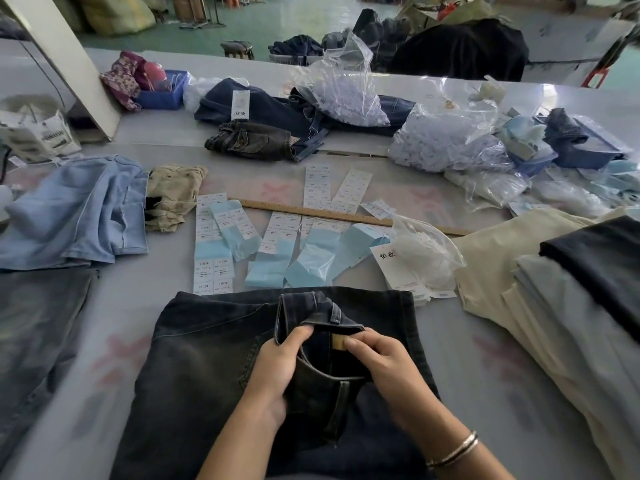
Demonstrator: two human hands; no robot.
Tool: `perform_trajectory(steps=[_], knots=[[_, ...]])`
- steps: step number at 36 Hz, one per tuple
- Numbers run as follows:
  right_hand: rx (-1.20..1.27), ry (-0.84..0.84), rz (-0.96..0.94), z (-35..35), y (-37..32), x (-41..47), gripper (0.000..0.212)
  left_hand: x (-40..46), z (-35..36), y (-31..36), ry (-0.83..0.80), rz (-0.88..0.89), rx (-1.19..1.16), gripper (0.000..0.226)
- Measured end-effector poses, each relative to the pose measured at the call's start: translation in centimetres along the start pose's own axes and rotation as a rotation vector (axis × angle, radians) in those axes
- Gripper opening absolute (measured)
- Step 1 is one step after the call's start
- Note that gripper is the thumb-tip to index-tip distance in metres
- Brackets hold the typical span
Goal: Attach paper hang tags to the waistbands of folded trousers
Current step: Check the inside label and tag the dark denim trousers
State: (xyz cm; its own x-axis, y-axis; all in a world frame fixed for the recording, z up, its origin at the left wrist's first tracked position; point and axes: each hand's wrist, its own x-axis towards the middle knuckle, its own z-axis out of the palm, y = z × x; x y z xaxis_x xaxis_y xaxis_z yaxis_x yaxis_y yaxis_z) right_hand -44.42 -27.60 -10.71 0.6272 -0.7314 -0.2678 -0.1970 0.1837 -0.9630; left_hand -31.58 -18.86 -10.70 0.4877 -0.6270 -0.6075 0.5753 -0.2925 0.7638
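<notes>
The step in hand looks like preparing the waistband: the dark folded trousers (214, 375) lie on the counter (485, 393) right in front of the person, and both hands are opening the waistband (311, 317) at its middle to bare the inner side. No hang tag is attached to this pair yet, as far as can be seen.

The left hand (273, 372) grips the waistband fabric from the left of the opening, fingers curled over the edge and thumb tucked into the fold. The right hand (377, 358) pinches the cloth just right of a small tan label (340, 342) sewn inside the waistband, thumb and forefinger closed on the fabric beside it; a bracelet (453, 452) sits on that wrist. Both forearms come in low from the near edge and meet over the trousers.

The paper hang tags (401, 271) lie in a stack just beyond the far right corner of the trousers, partly under a clear plastic bag (426, 254). Strips of printed size stickers (211, 251) on blue backing are spread beyond the far edge of the trousers, with a wooden ruler (311, 211) further back still.

The next move probably calls for one hand to let go, most likely the right, since the tags lie on that side, and to reach over the far right corner for a tag, while the other keeps the waistband open. How the tag is fastened cannot be told; no tagging tool is clearly in view.
</notes>
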Motion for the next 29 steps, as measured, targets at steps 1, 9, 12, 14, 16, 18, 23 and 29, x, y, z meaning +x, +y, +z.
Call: perform_trajectory(steps=[1, 9, 12, 14, 16, 18, 23, 29], knots=[[0.087, -0.033, 0.012, -0.1, -0.1, -0.2, 0.02, -0.1, -0.2, 0.0, -0.041, -0.03, -0.034, 0.029], [0.21, -0.118, 0.002, 0.2, -0.7, -0.5, 0.023, -0.3, -0.1, 0.4, -0.101, -0.128, -0.162, 0.06], [0.077, -0.08, -0.058, 0.3, -0.6, -0.5, 0.021, -0.2, 0.1, 0.3, -0.047, -0.091, -0.119, 0.037], [-0.022, -0.065, -0.11, 0.4, -0.7, -0.7, 0.012, -0.2, 0.3, 0.2, 0.009, -0.045, -0.078, 0.028], [-0.173, -0.036, -0.166, 0.3, -0.6, -0.8, 0.009, -0.3, 0.7, 0.3, 0.067, 0.006, -0.033, 0.024], [-0.358, 0.039, -0.211, 0.4, -0.5, -0.7, 0.008, -0.5, 1.1, 0.4, 0.104, 0.05, 0.006, 0.022], [-0.36, 0.172, -0.224, 0.6, -0.1, -0.5, 0.014, -0.7, 1.9, 0.2, 0.114, 0.111, 0.054, 0.015], [-0.228, 0.114, -0.154, 0.2, -0.3, -0.6, 0.02, -0.5, 1.3, 0.5, 0.069, 0.023, -0.024, 0.022]])
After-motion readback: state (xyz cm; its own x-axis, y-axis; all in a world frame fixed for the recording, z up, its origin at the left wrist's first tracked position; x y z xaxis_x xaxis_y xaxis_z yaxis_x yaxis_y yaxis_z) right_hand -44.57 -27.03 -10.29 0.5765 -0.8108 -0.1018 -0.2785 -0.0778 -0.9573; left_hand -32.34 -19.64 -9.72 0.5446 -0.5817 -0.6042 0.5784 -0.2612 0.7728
